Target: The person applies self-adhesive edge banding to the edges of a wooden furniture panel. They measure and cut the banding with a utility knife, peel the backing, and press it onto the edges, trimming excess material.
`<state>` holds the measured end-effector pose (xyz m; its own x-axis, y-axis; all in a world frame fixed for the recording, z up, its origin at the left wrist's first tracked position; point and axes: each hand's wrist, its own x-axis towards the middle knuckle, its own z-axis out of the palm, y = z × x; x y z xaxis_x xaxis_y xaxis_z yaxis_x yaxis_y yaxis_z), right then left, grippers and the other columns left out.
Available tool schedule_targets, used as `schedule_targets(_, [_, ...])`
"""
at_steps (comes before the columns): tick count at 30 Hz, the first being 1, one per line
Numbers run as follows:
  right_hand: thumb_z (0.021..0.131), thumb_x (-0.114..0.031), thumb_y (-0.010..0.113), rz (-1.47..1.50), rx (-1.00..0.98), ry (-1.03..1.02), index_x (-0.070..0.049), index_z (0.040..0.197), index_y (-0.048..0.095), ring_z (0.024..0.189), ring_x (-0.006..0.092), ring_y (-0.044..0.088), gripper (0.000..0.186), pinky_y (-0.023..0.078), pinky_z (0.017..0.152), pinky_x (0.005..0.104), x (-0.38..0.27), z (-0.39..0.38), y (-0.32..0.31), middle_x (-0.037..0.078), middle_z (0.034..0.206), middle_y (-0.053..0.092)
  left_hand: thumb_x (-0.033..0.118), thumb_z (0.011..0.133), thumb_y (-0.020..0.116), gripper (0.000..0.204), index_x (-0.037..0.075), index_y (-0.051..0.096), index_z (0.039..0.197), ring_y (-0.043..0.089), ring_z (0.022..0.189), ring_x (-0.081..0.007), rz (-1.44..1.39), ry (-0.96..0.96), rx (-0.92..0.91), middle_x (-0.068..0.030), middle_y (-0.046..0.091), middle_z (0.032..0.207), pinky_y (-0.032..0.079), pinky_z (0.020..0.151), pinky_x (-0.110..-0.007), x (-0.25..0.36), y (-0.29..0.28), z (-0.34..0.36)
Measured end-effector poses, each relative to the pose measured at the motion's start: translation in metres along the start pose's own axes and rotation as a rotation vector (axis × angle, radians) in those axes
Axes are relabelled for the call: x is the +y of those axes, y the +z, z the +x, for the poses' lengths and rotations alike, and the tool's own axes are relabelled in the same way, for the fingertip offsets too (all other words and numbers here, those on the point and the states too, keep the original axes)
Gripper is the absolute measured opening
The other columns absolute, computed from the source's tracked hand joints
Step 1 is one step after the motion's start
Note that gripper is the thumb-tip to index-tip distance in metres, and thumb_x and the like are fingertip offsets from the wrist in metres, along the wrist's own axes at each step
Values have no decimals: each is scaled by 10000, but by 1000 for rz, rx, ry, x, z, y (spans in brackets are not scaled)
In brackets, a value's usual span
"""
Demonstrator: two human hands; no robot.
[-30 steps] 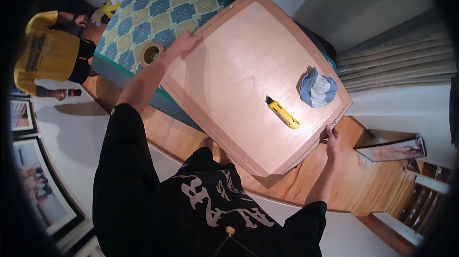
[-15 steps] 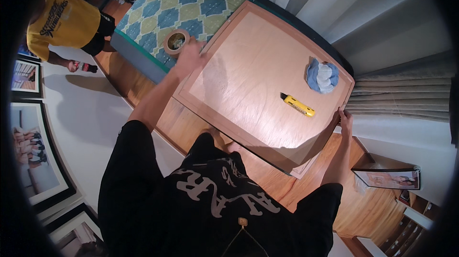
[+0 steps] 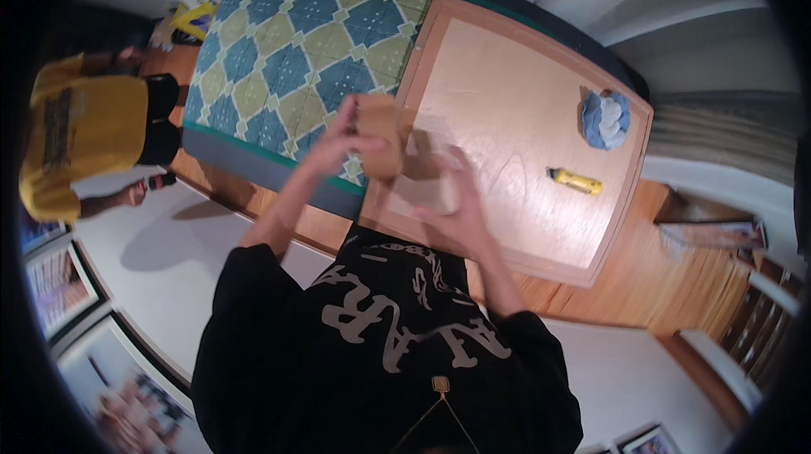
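Note:
A roll of brown tape point(image 3: 380, 140) is gripped in my left hand point(image 3: 338, 146), raised over the near left corner of a pale wooden board point(image 3: 498, 108) edged with a brown border. Just right of the roll, my right hand point(image 3: 460, 201) hovers above the board with its fingers apart and nothing in it; both hands are somewhat blurred. A yellow box cutter point(image 3: 576, 181) lies on the board's right half. Beyond it rests a crumpled blue and white cloth-like bundle point(image 3: 605, 119).
The board lies on a bed or padded bench with a blue and green patterned cover point(image 3: 296, 57). A person in a yellow shirt point(image 3: 89, 129) stands at the left, holding a dark bottle point(image 3: 158, 181). Framed pictures point(image 3: 127, 386) line the lower left wall. Grey curtains point(image 3: 718, 48) hang behind.
My left hand has lifted the tape roll off the patterned cover and brought it right. My right hand has let go of the board's right edge and come over near the roll.

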<state>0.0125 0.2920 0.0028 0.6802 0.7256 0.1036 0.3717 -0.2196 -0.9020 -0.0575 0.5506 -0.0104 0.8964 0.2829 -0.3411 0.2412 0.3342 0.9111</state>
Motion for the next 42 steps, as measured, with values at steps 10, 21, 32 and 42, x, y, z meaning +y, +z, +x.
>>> schedule_targets(10, [774,-260,824,111,36,351,-13,1093,653,1050,336,611,438,410,995,429,-52,12,94,141,1011,685,118,832,765,86,50,734,874,669,786,-154,386,-82,-301,-46,708,845,512,714,-277,18,-32,40])
schedule_targets(21, [872,-294,769,500,395,811,70,969,625,709,90,625,404,489,572,247,-53,61,114,108,874,678,151,803,767,116,68,746,880,623,712,-217,685,467,-198,-60,656,790,519,664,-317,10,-36,151])
schedule_targets(32, [867,-223,779,636,457,822,59,1069,594,814,110,625,393,516,704,245,-39,96,102,84,935,672,288,770,782,195,138,723,878,514,1010,-276,1011,886,-190,-51,557,1079,414,885,-400,-20,-38,203])
schedule_targets(42, [851,-277,792,662,440,847,48,1063,585,807,121,634,440,516,686,248,-42,99,97,89,907,669,257,827,730,152,119,685,871,496,1053,-296,1011,884,-271,-78,519,1063,361,928,-426,-6,-25,221])
